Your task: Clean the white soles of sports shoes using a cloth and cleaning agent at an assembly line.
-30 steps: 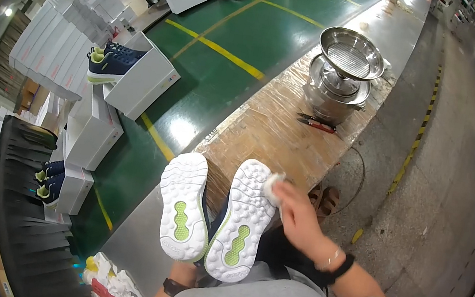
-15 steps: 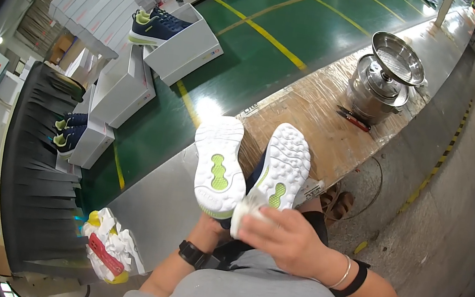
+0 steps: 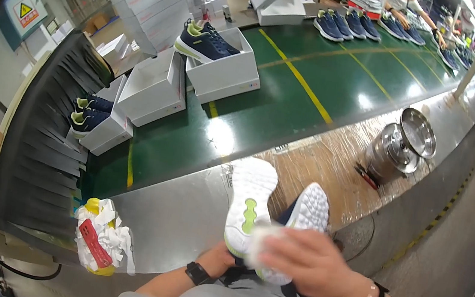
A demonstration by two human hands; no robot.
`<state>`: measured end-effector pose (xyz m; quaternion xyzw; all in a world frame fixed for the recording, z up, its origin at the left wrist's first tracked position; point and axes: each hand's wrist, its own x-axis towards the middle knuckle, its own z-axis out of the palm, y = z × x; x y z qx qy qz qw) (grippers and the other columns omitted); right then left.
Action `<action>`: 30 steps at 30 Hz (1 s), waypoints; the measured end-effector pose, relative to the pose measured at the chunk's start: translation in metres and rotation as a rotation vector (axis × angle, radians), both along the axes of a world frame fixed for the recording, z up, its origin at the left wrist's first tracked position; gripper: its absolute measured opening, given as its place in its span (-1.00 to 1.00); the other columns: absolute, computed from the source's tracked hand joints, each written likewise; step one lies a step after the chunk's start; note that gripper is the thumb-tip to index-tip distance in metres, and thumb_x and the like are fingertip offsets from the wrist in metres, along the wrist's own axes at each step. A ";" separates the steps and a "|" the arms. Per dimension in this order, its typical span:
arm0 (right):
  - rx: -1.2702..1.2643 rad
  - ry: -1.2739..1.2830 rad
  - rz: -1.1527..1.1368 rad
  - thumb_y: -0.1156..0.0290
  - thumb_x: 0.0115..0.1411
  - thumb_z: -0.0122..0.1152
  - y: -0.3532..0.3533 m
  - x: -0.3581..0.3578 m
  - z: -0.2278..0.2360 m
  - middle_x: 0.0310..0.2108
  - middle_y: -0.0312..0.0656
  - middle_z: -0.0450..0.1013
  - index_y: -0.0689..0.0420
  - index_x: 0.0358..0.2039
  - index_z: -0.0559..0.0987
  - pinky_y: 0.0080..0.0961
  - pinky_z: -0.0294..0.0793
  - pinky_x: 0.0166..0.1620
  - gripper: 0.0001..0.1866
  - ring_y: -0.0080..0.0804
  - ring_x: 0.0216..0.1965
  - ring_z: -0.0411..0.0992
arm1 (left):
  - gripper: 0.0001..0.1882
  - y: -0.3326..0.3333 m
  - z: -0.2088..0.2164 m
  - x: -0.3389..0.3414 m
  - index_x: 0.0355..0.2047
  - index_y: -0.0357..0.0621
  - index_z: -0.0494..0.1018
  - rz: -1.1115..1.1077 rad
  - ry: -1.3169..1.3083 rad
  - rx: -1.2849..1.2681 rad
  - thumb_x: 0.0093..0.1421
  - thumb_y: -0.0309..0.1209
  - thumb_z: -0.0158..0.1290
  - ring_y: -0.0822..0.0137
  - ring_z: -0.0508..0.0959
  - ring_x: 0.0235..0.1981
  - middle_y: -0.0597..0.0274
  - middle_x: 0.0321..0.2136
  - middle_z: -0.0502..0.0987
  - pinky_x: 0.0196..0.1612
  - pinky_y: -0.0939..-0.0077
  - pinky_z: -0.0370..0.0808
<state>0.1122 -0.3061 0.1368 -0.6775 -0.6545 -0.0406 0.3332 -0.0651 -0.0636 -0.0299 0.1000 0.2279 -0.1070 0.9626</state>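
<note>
My left hand [image 3: 220, 260] grips the pair of shoes [image 3: 250, 208] sole-up before my chest; my right hand [image 3: 309, 262] presses a white cloth [image 3: 261, 240] on them. A loosened grip could probably drop them onto the desk [image 3: 179, 219].

You hold two sneakers, a left sneaker [image 3: 248, 208] and a right sneaker [image 3: 308, 210], soles up. Three open shoe boxes lie on the green belt: a far box [image 3: 227, 71], a middle box [image 3: 155, 88] and a near box [image 3: 104, 124]. One metal pot [image 3: 398, 147] stands on the bench.
</note>
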 end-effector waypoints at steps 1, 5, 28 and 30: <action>-0.056 0.002 0.151 0.54 -0.02 0.01 0.023 -0.001 0.003 0.14 -0.20 0.25 0.06 0.07 0.39 -0.36 0.31 -0.02 -0.46 -0.21 0.06 0.30 | -0.63 0.000 -0.004 0.000 -0.01 -0.10 0.36 -0.001 -0.018 0.015 0.33 -0.21 -0.29 0.21 0.46 0.00 0.14 -0.02 0.46 0.10 0.24 0.40; -0.185 0.017 0.249 0.55 -0.04 0.04 0.090 0.033 -0.035 0.10 -0.17 0.28 0.07 0.04 0.39 -0.31 0.33 -0.03 -0.47 -0.19 0.05 0.30 | -0.63 -0.007 -0.014 0.032 -0.01 -0.11 0.36 0.024 -0.055 0.087 0.32 -0.23 -0.27 0.21 0.47 0.00 0.14 -0.02 0.46 0.09 0.25 0.40; -0.493 0.469 -0.120 0.70 -0.07 -0.10 0.172 0.164 -0.107 -0.10 0.00 0.43 0.19 -0.07 0.48 -0.27 0.35 0.03 -0.52 -0.02 -0.07 0.38 | -0.65 0.007 -0.070 -0.020 0.00 -0.14 0.36 -0.062 -0.053 0.557 0.26 -0.30 -0.17 0.22 0.47 -0.03 0.12 -0.03 0.47 0.07 0.29 0.39; -0.556 0.398 -0.093 0.70 -0.06 -0.12 0.179 0.164 -0.103 -0.11 -0.02 0.45 0.20 -0.08 0.50 -0.30 0.37 0.00 -0.53 -0.03 -0.08 0.39 | -0.65 0.013 -0.060 -0.045 0.00 -0.14 0.36 -0.076 -0.041 0.616 0.25 -0.31 -0.17 0.22 0.47 -0.03 0.12 -0.03 0.47 0.07 0.30 0.39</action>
